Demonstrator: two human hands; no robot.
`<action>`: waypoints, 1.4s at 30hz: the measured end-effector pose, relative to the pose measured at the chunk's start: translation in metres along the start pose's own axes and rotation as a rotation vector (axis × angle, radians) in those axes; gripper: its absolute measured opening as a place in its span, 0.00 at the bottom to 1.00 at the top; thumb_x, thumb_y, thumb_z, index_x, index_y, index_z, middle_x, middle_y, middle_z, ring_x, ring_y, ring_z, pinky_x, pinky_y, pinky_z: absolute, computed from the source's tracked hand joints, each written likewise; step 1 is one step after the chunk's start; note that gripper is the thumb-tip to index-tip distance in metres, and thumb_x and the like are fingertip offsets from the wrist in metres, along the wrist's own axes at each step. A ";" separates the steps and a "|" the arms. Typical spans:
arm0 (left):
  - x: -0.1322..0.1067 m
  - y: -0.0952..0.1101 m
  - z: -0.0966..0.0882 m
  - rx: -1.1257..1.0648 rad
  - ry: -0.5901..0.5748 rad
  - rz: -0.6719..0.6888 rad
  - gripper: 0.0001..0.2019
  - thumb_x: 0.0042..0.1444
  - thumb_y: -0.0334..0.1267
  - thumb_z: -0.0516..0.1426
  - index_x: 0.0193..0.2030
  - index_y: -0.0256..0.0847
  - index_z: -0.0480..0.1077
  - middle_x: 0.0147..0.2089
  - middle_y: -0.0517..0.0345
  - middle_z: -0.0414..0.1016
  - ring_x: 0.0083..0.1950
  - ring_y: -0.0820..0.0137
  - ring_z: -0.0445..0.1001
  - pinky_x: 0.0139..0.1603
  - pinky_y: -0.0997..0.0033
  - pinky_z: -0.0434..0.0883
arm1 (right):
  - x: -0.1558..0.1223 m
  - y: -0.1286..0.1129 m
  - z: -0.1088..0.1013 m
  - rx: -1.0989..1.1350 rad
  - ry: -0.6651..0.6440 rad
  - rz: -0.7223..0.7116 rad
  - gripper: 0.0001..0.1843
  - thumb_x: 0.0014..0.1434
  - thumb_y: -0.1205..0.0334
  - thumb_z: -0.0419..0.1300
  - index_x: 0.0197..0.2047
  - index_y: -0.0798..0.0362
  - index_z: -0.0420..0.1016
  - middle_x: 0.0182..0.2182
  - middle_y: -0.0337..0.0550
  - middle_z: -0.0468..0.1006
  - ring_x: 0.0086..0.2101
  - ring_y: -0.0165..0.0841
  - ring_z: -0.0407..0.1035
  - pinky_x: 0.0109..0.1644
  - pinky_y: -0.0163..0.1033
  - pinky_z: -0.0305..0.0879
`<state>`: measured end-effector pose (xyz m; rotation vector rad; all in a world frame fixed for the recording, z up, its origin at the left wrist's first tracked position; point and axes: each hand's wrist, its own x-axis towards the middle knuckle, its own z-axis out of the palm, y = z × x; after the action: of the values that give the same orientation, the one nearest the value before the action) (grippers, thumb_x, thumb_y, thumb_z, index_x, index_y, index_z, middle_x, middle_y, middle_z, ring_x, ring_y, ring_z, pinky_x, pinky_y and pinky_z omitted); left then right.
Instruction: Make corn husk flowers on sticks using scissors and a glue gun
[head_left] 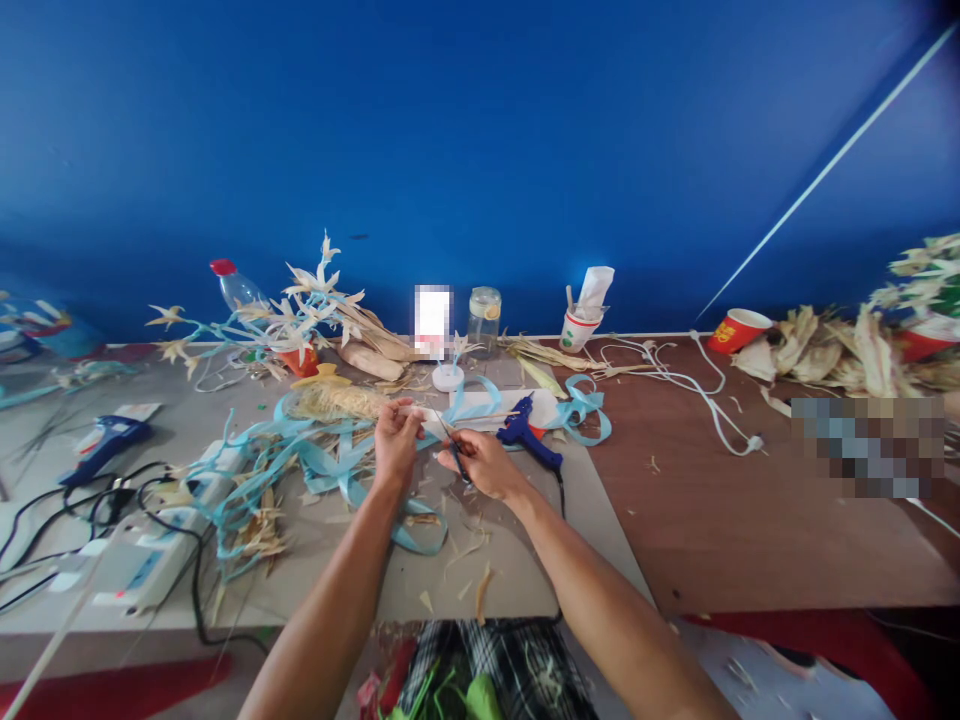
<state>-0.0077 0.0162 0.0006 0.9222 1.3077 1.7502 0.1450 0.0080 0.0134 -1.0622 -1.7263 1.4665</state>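
Note:
My left hand [397,440] is closed, pinching a pale strip of corn husk [430,420] over the middle of the table. In my right hand [484,465] is a pair of dark-handled scissors [459,463], whose blades point up and left towards the strip. Whether the blades touch it I cannot tell. Just right of my right hand lies a blue glue gun [531,432]. Light blue ribbon [341,475] is tangled to the left of my left hand and loops below it. Husk scraps [484,590] are scattered on the table in front of me.
A husk-flower arrangement [304,305] stands at the back left. A second glue gun [109,447] and a power strip [172,555] with black cables lie left. Along the wall are a glass jar [484,318] and paper cups [579,330]. A white cable [716,415] crosses the brown table.

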 end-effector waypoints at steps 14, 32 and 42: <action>0.005 -0.001 -0.004 -0.045 0.006 0.019 0.16 0.48 0.41 0.60 0.41 0.37 0.65 0.25 0.65 0.67 0.22 0.80 0.63 0.25 0.79 0.61 | 0.002 0.003 -0.002 -0.079 -0.044 -0.029 0.17 0.48 0.50 0.61 0.32 0.57 0.72 0.21 0.33 0.66 0.23 0.24 0.56 0.27 0.30 0.53; 0.007 -0.004 -0.007 0.023 0.056 0.083 0.16 0.51 0.40 0.56 0.46 0.36 0.70 0.21 0.66 0.62 0.21 0.79 0.59 0.24 0.78 0.59 | 0.002 0.016 0.000 -0.169 -0.073 0.007 0.21 0.48 0.48 0.61 0.37 0.58 0.73 0.20 0.33 0.66 0.22 0.25 0.56 0.25 0.30 0.52; 0.006 -0.002 -0.006 0.017 0.064 0.111 0.14 0.51 0.38 0.56 0.44 0.37 0.71 0.21 0.66 0.61 0.21 0.78 0.59 0.24 0.77 0.59 | 0.000 0.007 -0.001 -0.200 -0.091 0.036 0.21 0.48 0.48 0.62 0.37 0.57 0.73 0.21 0.33 0.67 0.22 0.25 0.56 0.25 0.30 0.51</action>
<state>-0.0157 0.0191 -0.0021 0.9713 1.3363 1.8705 0.1475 0.0088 0.0071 -1.1502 -1.9598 1.4057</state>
